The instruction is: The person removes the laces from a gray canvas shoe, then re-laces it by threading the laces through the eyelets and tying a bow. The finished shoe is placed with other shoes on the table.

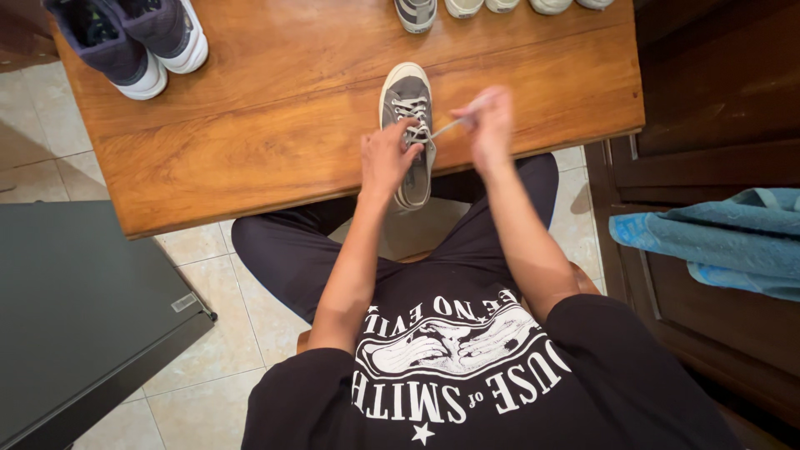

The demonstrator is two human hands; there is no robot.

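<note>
A grey canvas sneaker [407, 125] is seen lying on the wooden tabletop [275, 108], toe pointed away, its heel hanging just past the near edge above the seated person's lap. The left hand [385, 158] is pressed against the shoe's lacing, fingers curled at the eyelets and the tongue, so the sneaker is pinned in place. The right hand [490, 125] is raised just beside it, blurred with motion, and a pale shoelace [450, 125] is pinched between its fingers and drawn taut from the eyelets out to the right. So both hands are closed: one on the shoe, one on the lace, and they are held a little apart.

The step in hand is judged to be lacing, with one end being pulled through or tightened. For the next move, the lace tip would need to be guided to the following eyelet while the shoe is kept steady; how many eyelets are left cannot be told under the hand.

A pair of dark purple trainers [133, 37] is parked at the far left corner, and a row of pale shoes [500, 7] is lined along the far edge. A blue towel [717, 237] is draped at the right.
</note>
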